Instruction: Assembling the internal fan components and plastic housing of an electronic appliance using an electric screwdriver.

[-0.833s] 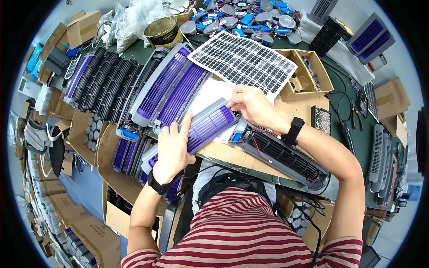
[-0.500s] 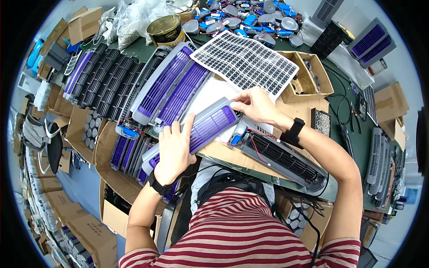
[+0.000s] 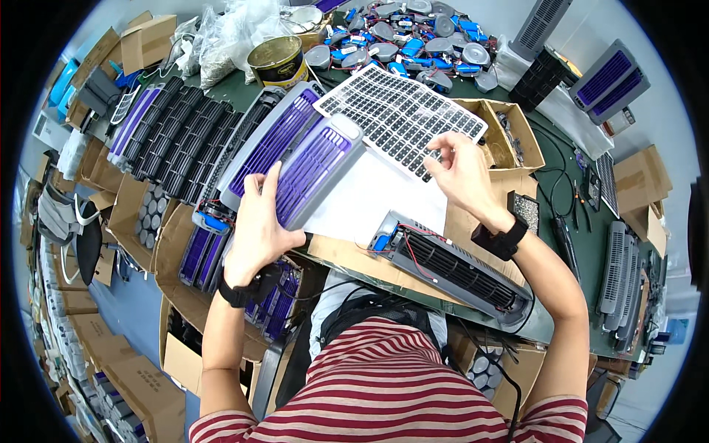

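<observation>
My left hand grips a grey panel with purple slats, held tilted above the bench's left part, beside a similar grey-and-purple panel. My right hand hovers at the right edge of a white sheet bearing rows of small black rectangles. Its fingers are bent, thumb and forefinger apart, with nothing visible between them. Below it lies an open grey housing, showing a black ribbed roller, red wires and a blue part at one end.
Black ribbed rollers lie in a row at left. Blue-and-grey motor-like parts pile up at the back near a tin. A divided cardboard box stands right of the sheet, with pliers farther right.
My right hand has let go of the panel's far end and moved right, to the sheet. My left hand has swung the panel up to a steeper angle.
</observation>
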The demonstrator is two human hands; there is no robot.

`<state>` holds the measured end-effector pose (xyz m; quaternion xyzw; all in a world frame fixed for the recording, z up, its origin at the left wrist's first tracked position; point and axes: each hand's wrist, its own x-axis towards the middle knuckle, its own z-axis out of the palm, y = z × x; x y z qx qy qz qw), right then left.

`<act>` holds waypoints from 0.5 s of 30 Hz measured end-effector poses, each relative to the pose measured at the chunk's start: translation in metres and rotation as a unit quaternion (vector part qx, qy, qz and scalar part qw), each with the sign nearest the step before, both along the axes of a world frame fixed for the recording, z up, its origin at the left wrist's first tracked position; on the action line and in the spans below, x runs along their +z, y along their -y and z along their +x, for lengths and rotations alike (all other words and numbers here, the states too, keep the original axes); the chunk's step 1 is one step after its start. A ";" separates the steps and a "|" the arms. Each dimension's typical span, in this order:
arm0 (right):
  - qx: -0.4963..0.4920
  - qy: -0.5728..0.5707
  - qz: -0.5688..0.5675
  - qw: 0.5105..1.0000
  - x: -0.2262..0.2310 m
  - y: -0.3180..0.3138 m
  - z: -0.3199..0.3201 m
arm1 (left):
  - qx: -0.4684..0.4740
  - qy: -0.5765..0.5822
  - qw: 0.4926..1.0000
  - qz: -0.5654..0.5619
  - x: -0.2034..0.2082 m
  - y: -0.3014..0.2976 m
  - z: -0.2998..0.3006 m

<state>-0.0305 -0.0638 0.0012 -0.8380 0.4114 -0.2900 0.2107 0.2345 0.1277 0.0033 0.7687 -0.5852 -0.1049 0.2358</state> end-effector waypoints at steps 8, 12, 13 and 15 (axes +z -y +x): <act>0.026 0.012 0.466 0.884 0.018 -0.007 -0.036 | 0.077 0.024 0.997 0.002 -0.015 0.044 0.024; 0.079 0.119 0.423 0.895 0.003 0.013 -0.030 | 0.072 0.021 0.996 -0.042 -0.007 0.037 0.016; 0.088 0.140 0.384 0.908 0.004 0.018 -0.026 | 0.072 0.023 0.996 -0.042 -0.007 0.031 0.015; 0.045 0.110 0.229 0.966 0.014 0.026 -0.017 | 0.081 0.006 0.995 -0.055 -0.002 0.016 0.012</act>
